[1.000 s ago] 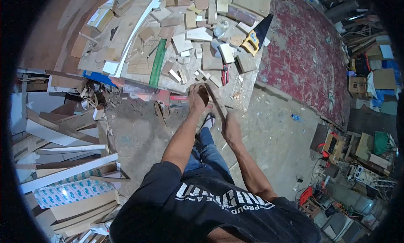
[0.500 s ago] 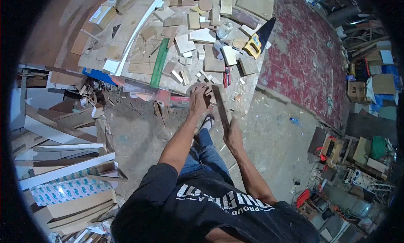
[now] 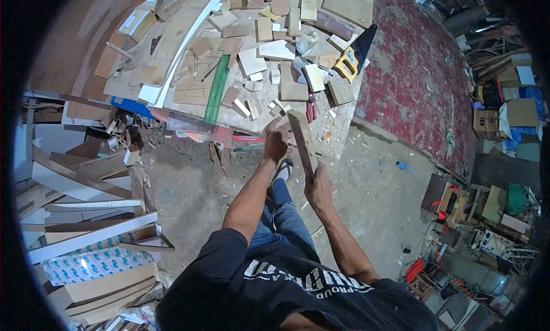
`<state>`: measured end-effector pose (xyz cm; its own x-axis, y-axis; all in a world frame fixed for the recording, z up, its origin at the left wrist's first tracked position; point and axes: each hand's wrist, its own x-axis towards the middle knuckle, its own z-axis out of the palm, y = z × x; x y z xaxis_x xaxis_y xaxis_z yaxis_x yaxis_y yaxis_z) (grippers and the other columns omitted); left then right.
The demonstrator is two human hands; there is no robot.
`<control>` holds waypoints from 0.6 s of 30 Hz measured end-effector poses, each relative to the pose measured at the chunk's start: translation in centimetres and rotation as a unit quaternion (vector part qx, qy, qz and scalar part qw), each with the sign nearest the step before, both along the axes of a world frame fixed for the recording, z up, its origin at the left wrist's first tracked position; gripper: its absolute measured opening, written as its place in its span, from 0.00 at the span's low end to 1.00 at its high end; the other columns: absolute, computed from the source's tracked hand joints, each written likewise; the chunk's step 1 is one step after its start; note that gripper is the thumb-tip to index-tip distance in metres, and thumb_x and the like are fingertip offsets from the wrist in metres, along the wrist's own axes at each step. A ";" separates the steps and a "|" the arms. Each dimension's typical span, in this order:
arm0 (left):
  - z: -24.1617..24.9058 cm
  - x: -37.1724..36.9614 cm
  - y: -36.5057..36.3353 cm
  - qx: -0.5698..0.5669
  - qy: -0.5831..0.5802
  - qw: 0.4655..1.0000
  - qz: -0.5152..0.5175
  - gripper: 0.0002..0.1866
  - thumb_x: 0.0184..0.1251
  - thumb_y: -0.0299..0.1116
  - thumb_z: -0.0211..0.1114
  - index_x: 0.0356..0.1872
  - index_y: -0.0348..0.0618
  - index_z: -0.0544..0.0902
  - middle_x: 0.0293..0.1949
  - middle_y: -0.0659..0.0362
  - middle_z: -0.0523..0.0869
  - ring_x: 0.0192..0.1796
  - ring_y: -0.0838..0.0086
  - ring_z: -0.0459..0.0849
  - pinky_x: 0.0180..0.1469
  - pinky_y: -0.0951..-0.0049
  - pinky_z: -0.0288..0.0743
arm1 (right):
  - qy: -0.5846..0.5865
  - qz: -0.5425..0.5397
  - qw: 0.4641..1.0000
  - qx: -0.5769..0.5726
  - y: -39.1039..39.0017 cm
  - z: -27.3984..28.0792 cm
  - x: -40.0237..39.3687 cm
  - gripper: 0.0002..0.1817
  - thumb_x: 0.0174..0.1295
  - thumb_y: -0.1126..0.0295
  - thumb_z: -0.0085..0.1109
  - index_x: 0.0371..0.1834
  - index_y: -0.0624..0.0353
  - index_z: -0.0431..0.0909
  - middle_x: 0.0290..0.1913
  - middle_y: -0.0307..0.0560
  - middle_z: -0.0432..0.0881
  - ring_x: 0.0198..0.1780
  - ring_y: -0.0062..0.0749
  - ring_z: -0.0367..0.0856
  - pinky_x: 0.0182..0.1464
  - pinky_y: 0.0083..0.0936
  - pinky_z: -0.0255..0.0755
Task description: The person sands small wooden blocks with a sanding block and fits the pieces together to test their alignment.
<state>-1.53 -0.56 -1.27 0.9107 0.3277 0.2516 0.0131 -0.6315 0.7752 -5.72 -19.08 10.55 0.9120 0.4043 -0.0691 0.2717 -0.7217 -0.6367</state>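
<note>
My right hand [image 3: 318, 188] is closed round the near end of a narrow wooden board [image 3: 302, 139], whose far end slants up to the front edge of the workbench [image 3: 229, 120]. Just left of the board, my left hand [image 3: 277, 141] has its fingers curled in. What they hold, if anything, is hidden and slightly blurred. Small wood offcuts [image 3: 277, 107] lie on the bench beyond my left hand. A red-handled tool [image 3: 311, 106] rests close to the board's far end.
On the bench are a green ruler [image 3: 217, 90], a yellow-handled handsaw [image 3: 354, 53] and several wood blocks [image 3: 250, 62]. Stacked boards [image 3: 91, 239] stand at left. A plastic bottle [image 3: 401, 165] lies on the floor at right, near the raised red floor [image 3: 407, 90].
My left hand has drawn slightly back toward my body from the bench edge. The board in my right hand has shifted a little and turned to show more of its wide face.
</note>
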 end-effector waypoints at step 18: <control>-4.2 0.6 -0.6 -0.189 -0.012 0.981 0.032 0.15 0.61 0.29 0.60 0.48 0.46 0.87 0.44 0.57 0.89 0.65 0.60 0.73 0.66 0.58 0.61 | 0.052 -0.088 0.987 0.121 -1.1 -2.4 -1.3 0.14 0.63 0.74 0.54 0.50 0.63 0.65 0.36 0.67 0.74 0.37 0.68 0.76 0.37 0.54 0.69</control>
